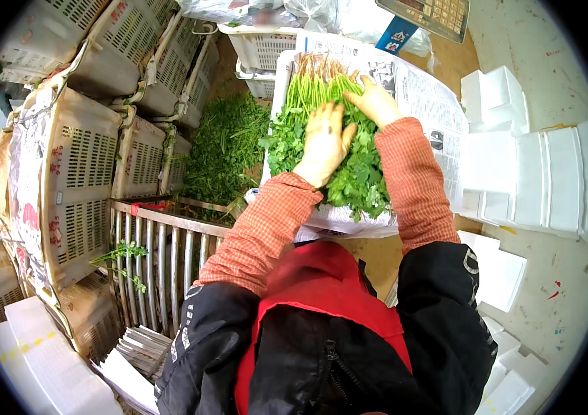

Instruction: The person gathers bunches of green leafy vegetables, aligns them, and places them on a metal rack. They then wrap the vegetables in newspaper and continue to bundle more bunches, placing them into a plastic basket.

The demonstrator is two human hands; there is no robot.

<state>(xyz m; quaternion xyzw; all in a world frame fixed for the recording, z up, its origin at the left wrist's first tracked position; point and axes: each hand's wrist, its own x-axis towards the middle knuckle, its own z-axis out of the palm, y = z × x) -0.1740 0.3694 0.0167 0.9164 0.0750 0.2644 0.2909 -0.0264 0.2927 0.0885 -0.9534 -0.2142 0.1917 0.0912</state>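
Observation:
A thick layer of leafy green herbs (359,176), like coriander or celery, lies before me with its roots and pale stems pointing away. Under it is newspaper (429,119), spread over a white box (280,93) whose rim shows at the left. My left hand (323,137) lies flat on the leaves, its fingers slightly apart and reaching toward the stems. To its right, my right hand (376,101) rests at the right edge of the stems, thumb and fingers spread. Neither hand is closed around the herbs.
Plastic crates (86,171) are stacked at the left, above a metal rail (169,228). Loose greens (226,145) cover the floor beyond it. A digital scale (429,15) stands at the far right. White foam boxes (522,176) line the right wall, and folded newspapers (141,350) lie lower left.

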